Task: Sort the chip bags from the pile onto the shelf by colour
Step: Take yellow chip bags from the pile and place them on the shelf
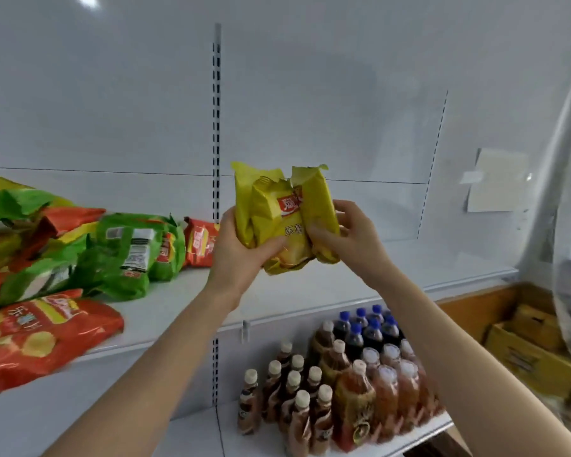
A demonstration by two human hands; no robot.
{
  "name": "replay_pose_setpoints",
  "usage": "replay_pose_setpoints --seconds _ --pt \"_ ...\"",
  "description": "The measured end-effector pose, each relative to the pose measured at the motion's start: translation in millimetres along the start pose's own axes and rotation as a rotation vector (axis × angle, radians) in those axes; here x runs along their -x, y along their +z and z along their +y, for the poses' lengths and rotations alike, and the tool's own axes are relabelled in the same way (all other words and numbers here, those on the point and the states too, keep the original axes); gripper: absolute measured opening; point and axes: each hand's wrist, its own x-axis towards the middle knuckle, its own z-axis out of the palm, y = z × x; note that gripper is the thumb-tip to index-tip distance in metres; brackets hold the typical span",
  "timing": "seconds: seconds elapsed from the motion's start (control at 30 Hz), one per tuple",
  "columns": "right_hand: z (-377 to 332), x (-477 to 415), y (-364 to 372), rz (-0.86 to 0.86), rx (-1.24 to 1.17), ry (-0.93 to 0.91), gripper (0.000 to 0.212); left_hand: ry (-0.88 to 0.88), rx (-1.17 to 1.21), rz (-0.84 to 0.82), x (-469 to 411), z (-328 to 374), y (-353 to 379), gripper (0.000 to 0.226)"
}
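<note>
Both hands, left [241,255] and right [346,235], fingers clamped round yellow bags [284,219]. Best set upright together on bare shelf [310,291], well apart from pile [63,252].

The left hand [241,258] and the right hand [356,239] together hold a bunch of yellow chip bags [274,222] upright above the white shelf [294,291], the left gripping from seven o'clock, the right from three. At nine o'clock of the bunch, the pile [80,252] of green and red bags lies on that shelf. At five o'clock bottles [343,384] stand on a lower shelf [267,445]; cardboard boxes [534,351] sit at four.
</note>
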Motion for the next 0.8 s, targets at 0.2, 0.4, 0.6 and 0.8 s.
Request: replay_pose_setpoints --seconds 0.2,0.4,0.6,0.8 --pt "55.3 -30.8 -129.6 0.097 -0.472 0.247 0.018 -0.167 0.139 0.087 -25.7 -36.7 75.6 0.058" --pt "115.9 -51.3 -201.0 0.194 -0.455 0.287 0.012 -0.210 0.150 0.042 -42.0 -61.4 158.1 0.054" --pt "173.6 -80.1 -246.7 0.211 -0.396 0.228 0.012 -0.196 0.056 -0.037 -76.7 -81.0 218.7 0.052" --pt "228.5 -129.8 -275.8 0.175 -0.118 0.258 0.020 -0.164 -0.022 -0.082 -113.2 -107.7 265.6 0.056"
